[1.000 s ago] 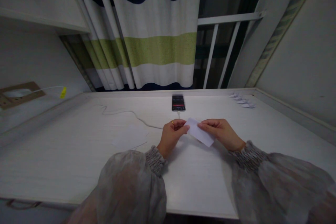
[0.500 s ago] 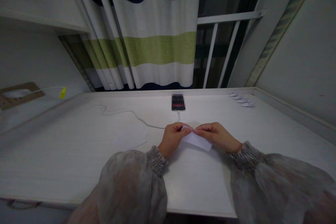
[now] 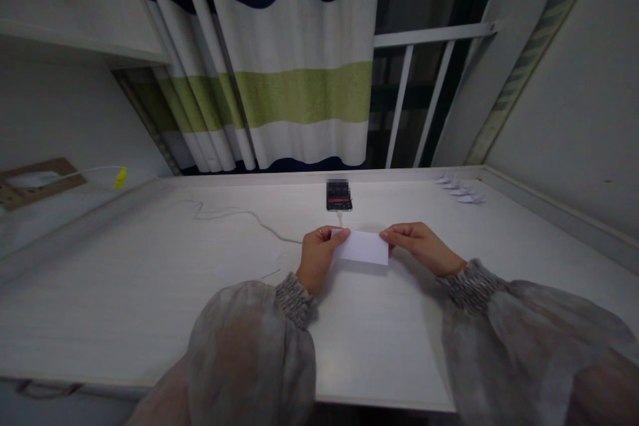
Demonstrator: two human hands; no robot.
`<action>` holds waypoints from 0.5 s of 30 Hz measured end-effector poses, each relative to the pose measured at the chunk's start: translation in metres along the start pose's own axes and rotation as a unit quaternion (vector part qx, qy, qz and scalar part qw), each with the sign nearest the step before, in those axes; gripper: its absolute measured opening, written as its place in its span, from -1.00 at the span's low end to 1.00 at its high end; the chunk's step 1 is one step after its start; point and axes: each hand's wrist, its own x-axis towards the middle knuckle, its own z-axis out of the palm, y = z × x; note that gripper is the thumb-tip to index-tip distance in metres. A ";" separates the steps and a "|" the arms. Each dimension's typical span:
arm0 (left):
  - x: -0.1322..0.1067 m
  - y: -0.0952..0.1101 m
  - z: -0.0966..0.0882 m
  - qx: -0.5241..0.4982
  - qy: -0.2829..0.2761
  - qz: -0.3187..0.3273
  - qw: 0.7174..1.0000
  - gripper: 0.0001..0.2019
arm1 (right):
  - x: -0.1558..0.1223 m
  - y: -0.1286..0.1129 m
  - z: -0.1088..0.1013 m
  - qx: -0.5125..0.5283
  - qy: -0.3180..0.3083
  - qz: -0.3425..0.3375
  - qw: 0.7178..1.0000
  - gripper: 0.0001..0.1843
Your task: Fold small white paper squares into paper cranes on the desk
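Note:
A small rectangular piece of white paper is held up above the desk, its long edges running left to right. My left hand pinches its left upper corner between thumb and fingers. At the right upper corner, my right hand grips it the same way. The paper looks flat and smooth, and its back side is hidden from me. Just beyond it a phone leans near the back of the desk, with a cable at its lower end.
The white desk spans the view. Several small folded paper pieces lie at the back right. A white cable winds across the left. A white sheet lies left of my hands. Behind hang a striped curtain and window bars.
My hands have moved apart, the right one outward. The paper, tilted and pinched near its top middle before, is now level and held by its two upper corners.

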 end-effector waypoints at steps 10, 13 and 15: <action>0.002 0.000 0.000 0.003 0.011 0.012 1.000 -0.77 | 0.004 0.008 0.011 0.041 0.099 -0.042 0.993 -0.66; -0.002 0.001 0.004 0.011 -0.022 0.003 1.000 -0.77 | 0.001 0.008 0.018 0.025 0.070 -0.029 0.997 -0.66; -0.003 0.001 0.006 0.025 -0.044 -0.001 0.999 -0.77 | -0.001 0.007 0.021 0.008 0.050 -0.005 0.999 -0.69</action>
